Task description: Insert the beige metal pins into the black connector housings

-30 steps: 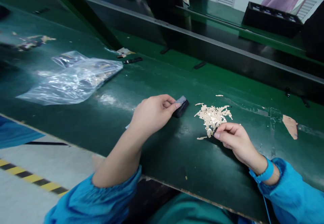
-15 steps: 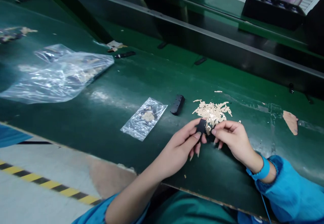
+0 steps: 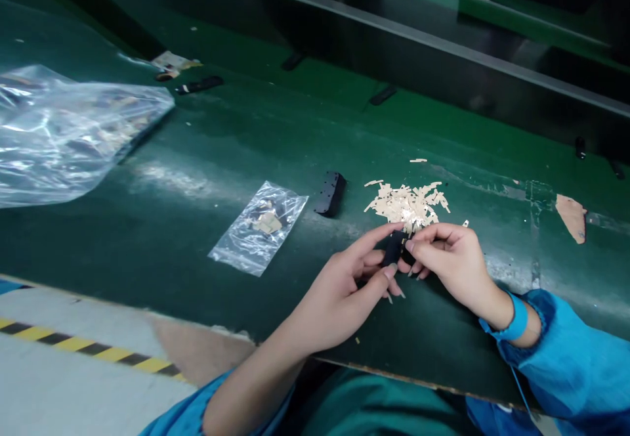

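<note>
Between thumb and fingers, my left hand (image 3: 352, 285) grips a small black plastic block (image 3: 393, 248). My right hand (image 3: 450, 259) is closed in a pinch against the block's right side, and whatever its fingertips hold is too small to make out. Just beyond both hands lies a loose pile of small flat metal strips (image 3: 406, 203), pale gold in colour. A second black block (image 3: 330, 194), with small dots along it, rests on the table left of the pile.
A small clear bag (image 3: 260, 226) with pale pieces lies to the left. Farther left is a large clear plastic bag (image 3: 73, 134). Brown tape (image 3: 571, 218) sticks to the green table (image 3: 275, 140) at right. A dark rail (image 3: 394, 29) crosses the back.
The view has shifted slightly, so the bags sit farther left. My right fingers have come in from over the pile's near edge to touch the black block in my left hand.
</note>
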Tool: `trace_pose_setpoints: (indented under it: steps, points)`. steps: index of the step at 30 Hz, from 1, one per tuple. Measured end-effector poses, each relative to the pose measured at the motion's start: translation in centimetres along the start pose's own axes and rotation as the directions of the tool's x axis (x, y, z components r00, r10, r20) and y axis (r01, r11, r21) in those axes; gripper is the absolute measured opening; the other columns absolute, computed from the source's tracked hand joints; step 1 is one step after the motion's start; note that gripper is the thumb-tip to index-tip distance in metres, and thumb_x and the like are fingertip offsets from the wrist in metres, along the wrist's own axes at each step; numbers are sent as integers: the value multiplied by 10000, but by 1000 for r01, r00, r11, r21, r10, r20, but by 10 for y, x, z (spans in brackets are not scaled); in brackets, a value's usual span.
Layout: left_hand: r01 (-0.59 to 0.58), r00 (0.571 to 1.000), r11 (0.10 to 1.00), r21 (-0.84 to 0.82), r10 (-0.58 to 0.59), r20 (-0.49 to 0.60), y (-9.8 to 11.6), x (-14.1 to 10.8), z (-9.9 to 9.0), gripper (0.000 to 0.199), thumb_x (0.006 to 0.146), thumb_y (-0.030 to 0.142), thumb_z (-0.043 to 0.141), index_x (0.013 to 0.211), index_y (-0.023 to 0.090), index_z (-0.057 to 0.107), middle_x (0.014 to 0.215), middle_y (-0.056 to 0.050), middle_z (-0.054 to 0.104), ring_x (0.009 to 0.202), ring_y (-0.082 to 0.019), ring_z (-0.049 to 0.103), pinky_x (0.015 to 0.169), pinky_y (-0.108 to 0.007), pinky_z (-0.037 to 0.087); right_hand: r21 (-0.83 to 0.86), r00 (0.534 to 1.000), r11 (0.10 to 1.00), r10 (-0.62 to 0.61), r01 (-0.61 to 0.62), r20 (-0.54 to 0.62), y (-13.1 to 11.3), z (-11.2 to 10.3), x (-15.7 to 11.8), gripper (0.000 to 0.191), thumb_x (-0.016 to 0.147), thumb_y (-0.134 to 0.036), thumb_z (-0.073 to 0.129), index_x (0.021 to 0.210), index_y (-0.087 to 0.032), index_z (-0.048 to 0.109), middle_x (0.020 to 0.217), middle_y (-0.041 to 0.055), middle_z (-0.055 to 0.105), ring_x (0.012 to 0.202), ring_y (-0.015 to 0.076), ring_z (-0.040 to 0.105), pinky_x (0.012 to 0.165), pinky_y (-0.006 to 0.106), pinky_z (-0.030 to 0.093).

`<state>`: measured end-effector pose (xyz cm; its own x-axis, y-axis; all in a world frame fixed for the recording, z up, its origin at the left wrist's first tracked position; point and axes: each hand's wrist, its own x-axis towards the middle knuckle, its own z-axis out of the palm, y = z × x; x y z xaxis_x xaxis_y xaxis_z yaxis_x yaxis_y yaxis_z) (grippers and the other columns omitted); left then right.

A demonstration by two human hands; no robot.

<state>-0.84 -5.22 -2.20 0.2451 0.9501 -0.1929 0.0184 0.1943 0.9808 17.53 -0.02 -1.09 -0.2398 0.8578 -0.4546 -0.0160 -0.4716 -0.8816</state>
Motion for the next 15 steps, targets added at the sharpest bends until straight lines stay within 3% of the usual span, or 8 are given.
trace_pose_setpoints:
  steps: [15]
  points:
    - [-84,996,991,104,86,-14,0,-3,1,543,1009,142,551,1547,195,497,835,-3,766,714,-152,759,728,-280,635,-44,1000,999,-7,7,-8,-2,2,-1,249,697,-364,884,700,-176,720,592,25,731,493,130,648,435,215,514]
